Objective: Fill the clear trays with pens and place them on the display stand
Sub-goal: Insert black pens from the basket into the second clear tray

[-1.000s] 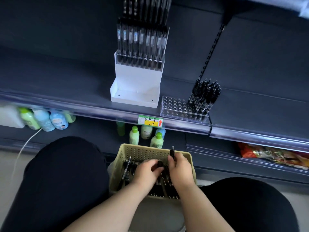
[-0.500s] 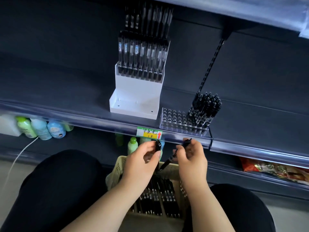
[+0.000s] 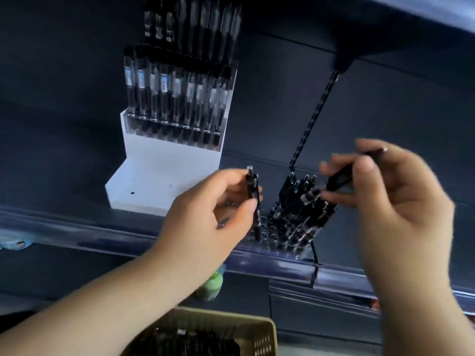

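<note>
Left hand (image 3: 205,214) pinched 1 black pen (image 3: 253,194) upright over the clear perforated tray (image 3: 277,246) (front edge of the dark shelf (image 3: 64,222)); right hand (image 3: 390,201) gripped a second black pen (image 3: 339,179), tilted.

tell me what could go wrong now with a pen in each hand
1. The left hand holds a pen tip-down over the clear tray; missing a hole could shove the tray, which sits near the shelf edge.
2. The right hand holds another pen close to the leaning pens and might knock them askew.
</note>
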Tool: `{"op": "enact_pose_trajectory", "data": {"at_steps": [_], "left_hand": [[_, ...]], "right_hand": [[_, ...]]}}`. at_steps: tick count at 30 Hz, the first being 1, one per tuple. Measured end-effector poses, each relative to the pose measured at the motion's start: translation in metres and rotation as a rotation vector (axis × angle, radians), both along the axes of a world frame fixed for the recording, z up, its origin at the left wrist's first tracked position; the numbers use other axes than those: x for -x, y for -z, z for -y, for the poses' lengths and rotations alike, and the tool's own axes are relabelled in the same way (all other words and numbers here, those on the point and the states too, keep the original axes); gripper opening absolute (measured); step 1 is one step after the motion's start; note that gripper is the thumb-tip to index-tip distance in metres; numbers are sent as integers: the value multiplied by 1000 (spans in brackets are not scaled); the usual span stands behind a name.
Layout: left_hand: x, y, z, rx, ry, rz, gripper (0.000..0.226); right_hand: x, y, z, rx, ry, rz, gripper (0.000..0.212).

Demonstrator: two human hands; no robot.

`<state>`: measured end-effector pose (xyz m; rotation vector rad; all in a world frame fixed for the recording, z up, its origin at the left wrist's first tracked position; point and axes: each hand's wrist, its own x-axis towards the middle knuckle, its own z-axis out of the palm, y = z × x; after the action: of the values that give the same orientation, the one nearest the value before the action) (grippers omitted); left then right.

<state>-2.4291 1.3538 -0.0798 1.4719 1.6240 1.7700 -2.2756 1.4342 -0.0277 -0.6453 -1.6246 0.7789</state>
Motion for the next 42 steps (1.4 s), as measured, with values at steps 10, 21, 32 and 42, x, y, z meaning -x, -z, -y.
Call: {"op": "enact_pose_trajectory", "data": {"at_steps": [10,21,32,42], "left_hand": [[20,23,-52,74,-41,104,25],[4,25,-54,64,-44,202,26],[15,34,-63,91,-41,228,28],[11,35,-61,97,-19,216,28]], "right_hand": [[5,23,-57,125,163,382,10],[8,31,-60,-41,225,558,17],[12,27,-66,-6,249,676,16],[11,34,-64,-131,328,787,9]]}}
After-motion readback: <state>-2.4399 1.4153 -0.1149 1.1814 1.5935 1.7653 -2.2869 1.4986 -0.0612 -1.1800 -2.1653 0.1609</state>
